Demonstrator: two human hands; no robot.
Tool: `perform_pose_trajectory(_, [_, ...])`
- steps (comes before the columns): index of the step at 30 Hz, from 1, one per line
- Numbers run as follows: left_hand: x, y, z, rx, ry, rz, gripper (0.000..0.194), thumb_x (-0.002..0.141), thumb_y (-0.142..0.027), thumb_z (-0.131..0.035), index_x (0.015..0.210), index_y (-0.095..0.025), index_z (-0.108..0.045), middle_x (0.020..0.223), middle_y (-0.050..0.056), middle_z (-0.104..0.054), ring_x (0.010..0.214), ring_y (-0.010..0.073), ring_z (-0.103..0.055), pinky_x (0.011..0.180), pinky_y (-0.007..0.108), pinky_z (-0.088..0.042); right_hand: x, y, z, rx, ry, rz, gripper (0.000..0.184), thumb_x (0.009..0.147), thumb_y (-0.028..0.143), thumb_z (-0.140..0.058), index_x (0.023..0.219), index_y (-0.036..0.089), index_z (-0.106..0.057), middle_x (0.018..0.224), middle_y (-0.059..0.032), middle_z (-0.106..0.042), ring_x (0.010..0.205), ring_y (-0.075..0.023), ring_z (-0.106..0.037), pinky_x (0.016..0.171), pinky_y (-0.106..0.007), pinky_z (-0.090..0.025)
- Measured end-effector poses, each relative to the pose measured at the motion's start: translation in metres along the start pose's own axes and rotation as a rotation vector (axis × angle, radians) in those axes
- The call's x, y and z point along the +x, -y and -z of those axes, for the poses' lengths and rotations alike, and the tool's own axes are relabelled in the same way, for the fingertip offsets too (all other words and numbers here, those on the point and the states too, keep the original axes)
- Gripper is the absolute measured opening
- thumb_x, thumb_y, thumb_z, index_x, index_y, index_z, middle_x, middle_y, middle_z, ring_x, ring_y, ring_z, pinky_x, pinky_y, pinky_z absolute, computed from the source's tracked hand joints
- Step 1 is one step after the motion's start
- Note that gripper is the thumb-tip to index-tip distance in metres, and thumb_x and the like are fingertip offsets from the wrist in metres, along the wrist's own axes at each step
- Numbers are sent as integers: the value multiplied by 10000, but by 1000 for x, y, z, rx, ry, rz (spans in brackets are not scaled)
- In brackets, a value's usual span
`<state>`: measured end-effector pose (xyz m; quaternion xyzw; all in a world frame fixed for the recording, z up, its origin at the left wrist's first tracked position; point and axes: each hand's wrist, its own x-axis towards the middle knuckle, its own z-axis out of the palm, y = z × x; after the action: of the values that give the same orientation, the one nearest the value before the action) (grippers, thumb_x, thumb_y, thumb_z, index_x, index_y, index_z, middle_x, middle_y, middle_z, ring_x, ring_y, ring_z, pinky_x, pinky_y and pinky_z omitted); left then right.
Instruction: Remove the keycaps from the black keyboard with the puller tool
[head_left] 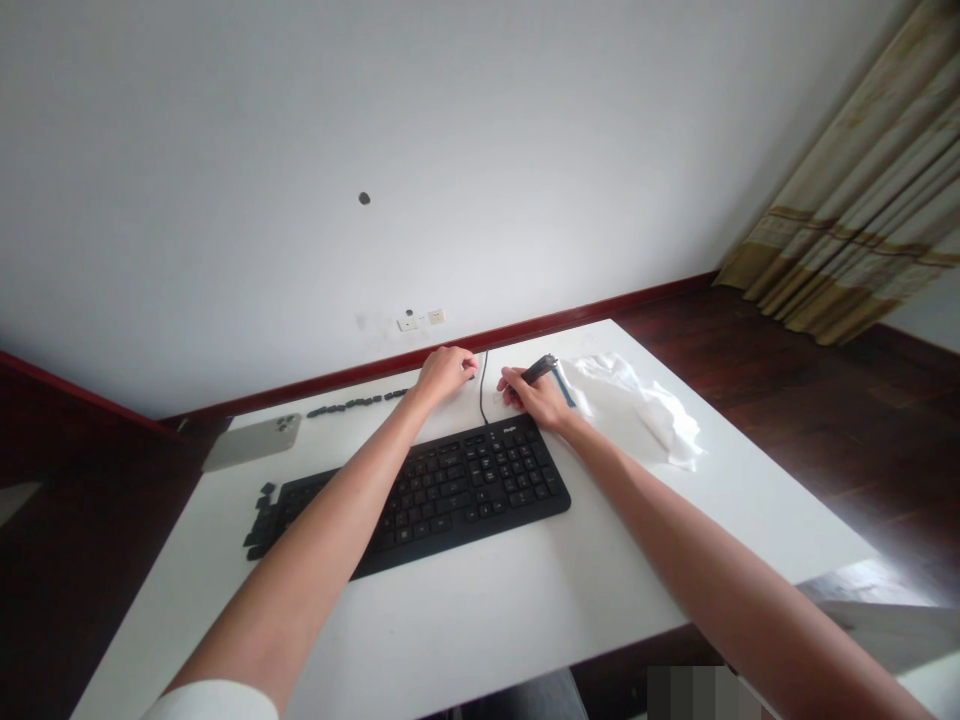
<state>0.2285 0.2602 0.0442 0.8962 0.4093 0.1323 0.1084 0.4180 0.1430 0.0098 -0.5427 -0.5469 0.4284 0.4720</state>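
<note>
**Inspector:** Report the right hand.

**Assistant:** The right hand [534, 398] is clamping firmly around a dark slim tool [541, 369], its fingers wrapped closed and the tool's end projecting toward a crumpled white cloth [634, 405]. A thin blue strip [567, 387] is showing beside the tool; I cannot tell whether it is part of it.

**Inspector:** And the left hand?

**Assistant:** The left hand [446, 375] is resting with its fingers curled downward, well apart from the right hand. A small dark object [472, 372] is showing at the fingertips, but I cannot tell whether the hand is gripping it.

**Inspector:** Location of the items?

**Assistant:** Both hands are working just beyond the far edge of a black keyboard [450, 490] on the white bench [480, 640], with a black cable [483, 380] running up between them. Loose black keycaps [356, 402] are lying in a row near the far edge, and more keycaps [260, 520] are heaped at the keyboard's left end. A smartphone [251, 442] is lying at the far left.

**Inspector:** Handling assessment?

**Assistant:** In my judgement, the tool is best kept in this short, steady grip, with the wrist low and the cable left clear of both hands.
</note>
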Motion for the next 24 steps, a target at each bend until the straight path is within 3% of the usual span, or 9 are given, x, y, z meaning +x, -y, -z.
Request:
perform_pose_trajectory(6, [-2, 7, -3, -65, -62, 99, 166, 917, -291, -626, 946, -236, -780, 988, 48, -804, 913, 231, -725, 835, 346, -541, 0, 1, 0, -6, 3, 1, 539, 959, 673, -478, 824, 189, -675, 667, -25, -618, 596, -146, -519, 600, -289, -428])
perform_pose_trajectory(9, [-4, 10, 5, -83, -63, 18, 211, 937, -279, -585, 1034, -240, -768, 1094, 45, -789, 990, 227, -712, 891, 346, -536, 1, 1, 0, 0, 0, 0, 536, 957, 674, -483, 818, 192, -674, 668, -25, -617, 600, -148, -520, 599, -290, -428])
perform_pose_trajectory(13, [-8, 11, 14, -69, 28, -126, 257, 889, -244, -643, 1126, -256, -740, 1186, 33, -758, 1098, 227, -675, 972, 349, -507, 1, 1, 0, 26, -3, -3, 555, 949, 697, -476, 827, 195, -677, 676, -24, -620, 589, -142, -503, 584, -286, -416])
perform_pose_trajectory(18, [-16, 10, 15, 43, 40, -216, 123, 870, -249, -697, 972, -271, -762, 1087, 9, -768, 1062, 238, -654, 993, 381, -477, 1, 1, 0, 50, -2, -10, 567, 942, 711, -478, 822, 191, -667, 673, -21, -611, 582, -135, -492, 574, -281, -407])
perform_pose_trajectory(24, [-21, 10, 10, 60, 35, -220, 92, 877, -222, -706, 906, -264, -783, 996, 8, -782, 977, 224, -671, 966, 369, -487, 0, 2, 1, 24, -9, -22, 574, 938, 718, -477, 826, 191, -675, 679, -25, -613, 592, -139, -501, 578, -282, -413])
